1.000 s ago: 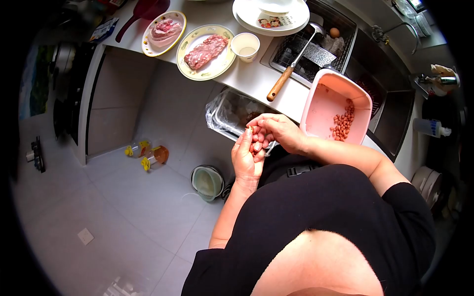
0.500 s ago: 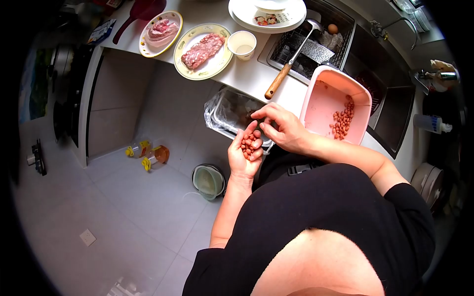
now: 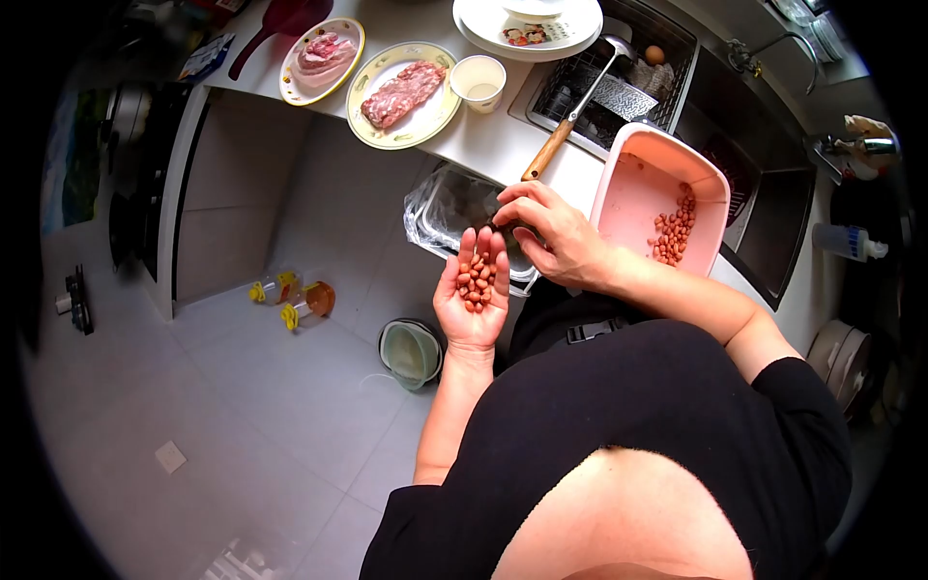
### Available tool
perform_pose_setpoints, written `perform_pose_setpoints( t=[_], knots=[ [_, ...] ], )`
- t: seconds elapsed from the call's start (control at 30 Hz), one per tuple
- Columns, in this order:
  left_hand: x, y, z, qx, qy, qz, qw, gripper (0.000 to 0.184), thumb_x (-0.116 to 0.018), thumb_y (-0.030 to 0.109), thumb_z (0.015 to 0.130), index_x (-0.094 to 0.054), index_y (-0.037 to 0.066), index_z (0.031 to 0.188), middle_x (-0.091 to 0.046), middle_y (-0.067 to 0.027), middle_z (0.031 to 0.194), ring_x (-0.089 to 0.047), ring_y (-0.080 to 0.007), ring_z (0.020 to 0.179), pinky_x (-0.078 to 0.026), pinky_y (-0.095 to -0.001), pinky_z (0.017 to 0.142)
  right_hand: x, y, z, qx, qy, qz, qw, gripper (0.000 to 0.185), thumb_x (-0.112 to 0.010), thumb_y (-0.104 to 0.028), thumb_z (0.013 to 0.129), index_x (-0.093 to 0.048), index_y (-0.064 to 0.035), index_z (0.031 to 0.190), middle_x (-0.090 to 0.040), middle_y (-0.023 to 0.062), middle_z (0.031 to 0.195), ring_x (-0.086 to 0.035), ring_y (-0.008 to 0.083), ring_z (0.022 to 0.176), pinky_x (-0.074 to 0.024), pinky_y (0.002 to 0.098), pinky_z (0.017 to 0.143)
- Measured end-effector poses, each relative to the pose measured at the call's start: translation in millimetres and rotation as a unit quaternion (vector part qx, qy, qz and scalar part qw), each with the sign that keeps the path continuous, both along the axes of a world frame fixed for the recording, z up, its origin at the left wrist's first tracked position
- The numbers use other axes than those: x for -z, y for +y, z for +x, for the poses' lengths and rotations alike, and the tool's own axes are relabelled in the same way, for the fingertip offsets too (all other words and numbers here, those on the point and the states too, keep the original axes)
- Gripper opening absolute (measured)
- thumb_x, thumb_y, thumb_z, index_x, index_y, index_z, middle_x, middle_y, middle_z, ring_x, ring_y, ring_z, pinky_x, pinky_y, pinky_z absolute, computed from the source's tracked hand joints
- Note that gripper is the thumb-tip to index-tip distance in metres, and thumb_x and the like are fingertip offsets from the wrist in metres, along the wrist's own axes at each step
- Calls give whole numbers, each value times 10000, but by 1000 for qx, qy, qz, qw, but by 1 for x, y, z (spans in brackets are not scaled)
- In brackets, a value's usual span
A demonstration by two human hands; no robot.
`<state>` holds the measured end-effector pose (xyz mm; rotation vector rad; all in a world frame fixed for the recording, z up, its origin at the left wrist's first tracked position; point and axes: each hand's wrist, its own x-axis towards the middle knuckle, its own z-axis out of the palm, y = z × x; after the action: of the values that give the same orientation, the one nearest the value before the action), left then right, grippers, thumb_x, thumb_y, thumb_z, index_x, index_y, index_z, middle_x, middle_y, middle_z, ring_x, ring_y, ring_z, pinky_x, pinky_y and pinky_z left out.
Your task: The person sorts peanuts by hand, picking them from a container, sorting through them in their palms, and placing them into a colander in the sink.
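Palm up, my left hand [image 3: 472,307] cups several reddish-brown peanuts [image 3: 476,282], its fingers stretched out under them. My right hand [image 3: 556,232] is beside it on the right, fingers bent and apart over the edge of a bag-lined bin [image 3: 440,218]; nothing can be made out between them. To the right, a pink basin [image 3: 623,208] stands on the counter with more peanuts [image 3: 674,232] at its right side.
On the counter [image 3: 493,145] are a plate of minced meat [image 3: 425,121], a smaller plate of meat [image 3: 353,82], a paper cup [image 3: 478,83], stacked plates [image 3: 580,29] and a wooden-handled ladle [image 3: 548,152]. A pail [image 3: 410,355] and bottles [image 3: 307,305] stand or lie on the floor.
My left hand has opened from a partly curled pose into a flat palm, showing the peanuts. My right hand has moved apart from it, its fingers no longer touching the left ones.
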<state>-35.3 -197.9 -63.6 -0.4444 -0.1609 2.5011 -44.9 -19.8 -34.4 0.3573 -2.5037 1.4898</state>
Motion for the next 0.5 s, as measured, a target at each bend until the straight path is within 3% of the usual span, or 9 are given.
perform_pose_setpoints(
  t=[0.13,0.27,0.43,0.5],
  knots=[
    [0,12,1,-31,0,16,999,402,-420,154,932,-466,30,1312,-410,-145,1407,-323,-289,1343,-286,-453,1116,-11,-1,8,-18,17,-58,998,288,-622,26,732,-564,-53,1003,-555,93,852,-605,261,766,-508,333,665],
    [-8,27,0,-36,53,-2,998,434,-442,162,907,-461,37,1323,-397,-118,1425,-257,-289,1376,-251,-453,1125,-21,2,19,-24,6,-38,999,269,-648,-9,761,-570,-55,1015,-546,96,789,-601,242,724,-495,337,626],
    [-16,47,0,-20,99,-45,994,428,-437,215,918,-490,38,1303,-412,-122,1415,-287,-286,1364,-203,-452,1140,-15,10,29,12,-10,-14,1000,294,-684,-70,762,-581,-67,1038,-564,100,811,-607,258,729,-497,341,629],
    [-19,57,0,-2,96,-64,993,428,-430,225,926,-490,27,1300,-412,-118,1416,-295,-285,1360,-210,-438,1140,-16,18,32,30,23,-6,999,319,-698,-39,759,-589,-36,1058,-568,92,779,-591,220,687,-477,306,611]
  ],
)
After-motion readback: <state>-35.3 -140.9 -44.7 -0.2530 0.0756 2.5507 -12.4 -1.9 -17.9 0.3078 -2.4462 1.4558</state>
